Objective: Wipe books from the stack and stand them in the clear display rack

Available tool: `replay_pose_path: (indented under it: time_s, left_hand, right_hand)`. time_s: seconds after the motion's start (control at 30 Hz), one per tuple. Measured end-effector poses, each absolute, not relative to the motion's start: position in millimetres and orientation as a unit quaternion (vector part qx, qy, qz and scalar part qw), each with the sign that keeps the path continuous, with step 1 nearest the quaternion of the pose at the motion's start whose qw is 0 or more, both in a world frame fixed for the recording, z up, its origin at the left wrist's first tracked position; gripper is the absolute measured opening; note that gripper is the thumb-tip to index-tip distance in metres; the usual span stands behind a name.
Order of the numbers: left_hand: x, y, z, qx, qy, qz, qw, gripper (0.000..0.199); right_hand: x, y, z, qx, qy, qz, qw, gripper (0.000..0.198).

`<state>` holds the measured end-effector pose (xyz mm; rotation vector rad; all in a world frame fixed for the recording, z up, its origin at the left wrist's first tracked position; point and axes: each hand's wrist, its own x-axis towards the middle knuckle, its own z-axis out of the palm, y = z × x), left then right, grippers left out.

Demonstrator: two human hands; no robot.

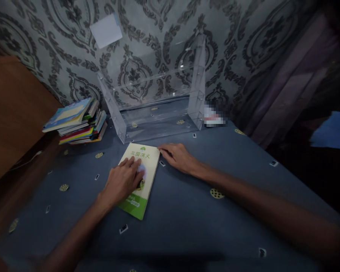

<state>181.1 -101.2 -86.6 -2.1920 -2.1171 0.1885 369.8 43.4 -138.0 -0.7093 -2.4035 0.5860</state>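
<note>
A cream and green book (149,175) with Chinese characters on its cover lies closed and slightly slanted on the dark blue patterned cloth (181,223). Across the middle of the cover rests my left hand (124,175), its fingers spread out and covering part of the picture. My right hand (178,156) is at the book's upper right corner, thumb and fingertips drawn together there. Whether those fingertips pinch the cover or only touch the corner, I cannot make out.
Behind the book stands a clear acrylic rack (197,87) against the patterned wall (161,22). To its left is a stack of books (79,122). A blurred white and red item (214,116) lies right of the rack. A white card (106,31) is on the wall.
</note>
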Motion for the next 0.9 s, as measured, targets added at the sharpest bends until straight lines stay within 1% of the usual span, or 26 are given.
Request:
replay_pose_path:
  time_s: [0.23, 0.37, 0.63, 0.73, 0.9]
  left_hand:
    - [184, -97, -85, -0.696, -0.713, 0.071, 0.053, 0.039]
    - [184, -95, -85, -0.689, -0.720, 0.075, 0.049, 0.041]
    - [187, -88, -87, -0.683, -0.721, 0.106, 0.050, 0.045]
    - [187, -87, -85, -0.684, -0.720, 0.110, 0.044, 0.044]
    - [171, -95, -82, -0.720, -0.688, 0.086, 0.020, 0.046]
  right_hand:
    - [340, 62, -142, -0.253, -0.902, 0.220, 0.271, 0.029]
    - [327, 69, -147, -0.259, -0.899, 0.215, 0.279, 0.029]
    - [307, 74, -152, -0.221, -0.900, 0.254, 0.275, 0.032]
    - [304, 78, -157, -0.225, -0.894, 0.264, 0.284, 0.034]
    - [321, 75, -166, -0.235, -0.890, 0.240, 0.307, 0.033]
